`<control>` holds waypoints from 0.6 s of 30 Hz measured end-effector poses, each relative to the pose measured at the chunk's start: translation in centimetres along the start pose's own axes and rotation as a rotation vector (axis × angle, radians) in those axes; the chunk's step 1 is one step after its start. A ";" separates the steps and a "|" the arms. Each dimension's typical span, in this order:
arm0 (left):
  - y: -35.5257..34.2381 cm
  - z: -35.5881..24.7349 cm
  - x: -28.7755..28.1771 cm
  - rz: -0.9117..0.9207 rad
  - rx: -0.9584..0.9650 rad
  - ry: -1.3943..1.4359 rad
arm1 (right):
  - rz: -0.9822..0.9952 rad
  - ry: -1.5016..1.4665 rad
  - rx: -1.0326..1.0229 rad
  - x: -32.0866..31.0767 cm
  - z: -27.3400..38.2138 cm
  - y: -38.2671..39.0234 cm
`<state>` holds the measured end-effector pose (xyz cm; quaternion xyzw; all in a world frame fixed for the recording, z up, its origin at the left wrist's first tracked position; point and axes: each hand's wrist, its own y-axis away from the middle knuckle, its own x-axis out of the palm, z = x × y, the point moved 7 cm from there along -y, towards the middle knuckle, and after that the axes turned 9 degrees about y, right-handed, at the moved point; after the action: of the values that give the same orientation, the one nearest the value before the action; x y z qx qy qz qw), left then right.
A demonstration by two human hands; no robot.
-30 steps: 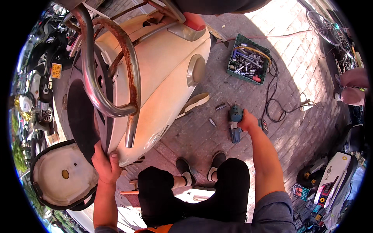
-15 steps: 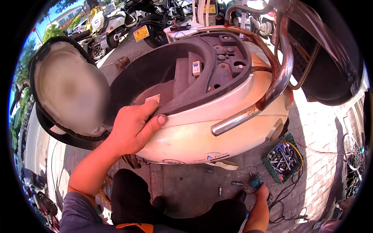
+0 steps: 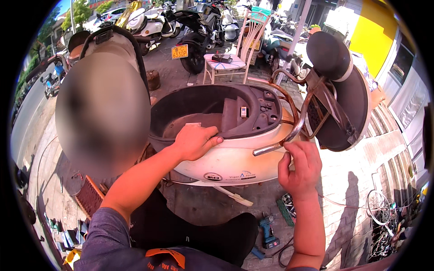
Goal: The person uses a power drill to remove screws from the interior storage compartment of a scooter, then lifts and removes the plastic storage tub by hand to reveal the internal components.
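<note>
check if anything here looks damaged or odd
Yes: the metal rail near the right hand has orange-brown patches that look like rust, unlike its shiny end. The scooter's pale body panel is stained orange near it, perhaps weathered.

I see the left hand [image 3: 195, 142] draped over the dark tub [image 3: 203, 106] in the cream scooter [image 3: 253, 165]; the right hand [image 3: 302, 170] is at the chrome rail [image 3: 269, 148], contact unclear. A teal drill [image 3: 268, 232] sits on the paving [image 3: 337, 194].

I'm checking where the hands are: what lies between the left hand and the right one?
In the head view, the cream side panel and the chrome rail's free end lie between them.
</note>
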<state>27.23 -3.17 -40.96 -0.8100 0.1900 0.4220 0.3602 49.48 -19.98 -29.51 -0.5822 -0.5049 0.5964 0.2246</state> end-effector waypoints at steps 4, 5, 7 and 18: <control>-1.2 -1.4 -5.9 -0.116 -0.024 0.060 | 0.327 0.683 0.004 7.4 -4.3 -8.8; -1.8 -1.1 -8.3 -0.145 -0.062 0.073 | 0.479 0.447 0.206 8.2 -6.2 -10.1; -1.6 0.0 -11.7 -0.269 -0.071 0.107 | 0.748 -0.085 0.587 10.6 -7.7 -11.4; 0.0 4.5 -18.4 -0.518 -0.113 0.304 | 0.052 0.349 0.030 7.9 -3.0 -10.3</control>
<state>14.25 0.28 -27.58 -0.9041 0.0050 0.1999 0.3777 47.22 -8.19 -23.76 -0.6861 -0.4342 0.4995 0.3021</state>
